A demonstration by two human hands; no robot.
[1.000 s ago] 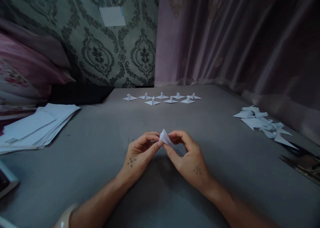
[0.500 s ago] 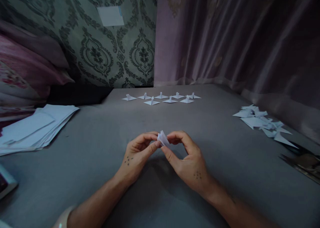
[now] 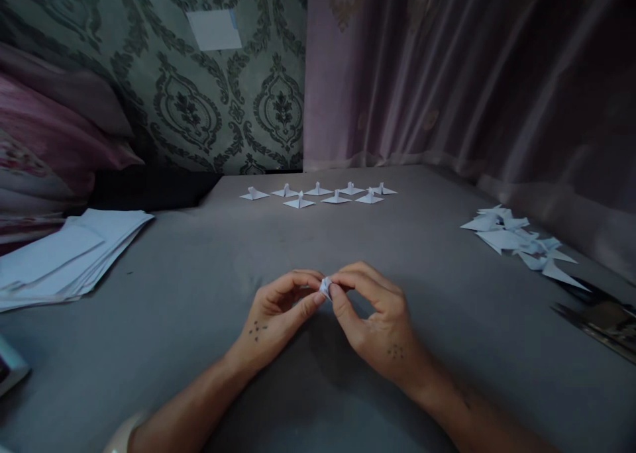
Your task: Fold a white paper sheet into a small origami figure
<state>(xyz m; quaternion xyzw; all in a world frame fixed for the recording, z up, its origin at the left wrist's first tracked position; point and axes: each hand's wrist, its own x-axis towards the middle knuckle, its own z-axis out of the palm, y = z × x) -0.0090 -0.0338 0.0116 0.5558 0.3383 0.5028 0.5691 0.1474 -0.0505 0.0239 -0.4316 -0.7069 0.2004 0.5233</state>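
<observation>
My left hand point(image 3: 275, 314) and my right hand point(image 3: 377, 320) meet just above the grey cloth surface point(image 3: 199, 274), fingertips pinched together. Between them is a small folded white paper piece point(image 3: 325, 286), mostly covered by the fingers. Both hands grip it, thumb against forefinger. Far ahead, several finished folded paper figures point(image 3: 318, 193) stand in two short rows.
A stack of white paper sheets point(image 3: 64, 257) lies at the left. A heap of white paper offcuts point(image 3: 521, 244) lies at the right, with dark scissors point(image 3: 596, 310) near the right edge. Pillows point(image 3: 44, 142) at the left, a curtain point(image 3: 472, 75) behind.
My fingers have closed tighter on the paper piece, so less of it shows. Both hands sit slightly lower in view; the view has shifted a little.
</observation>
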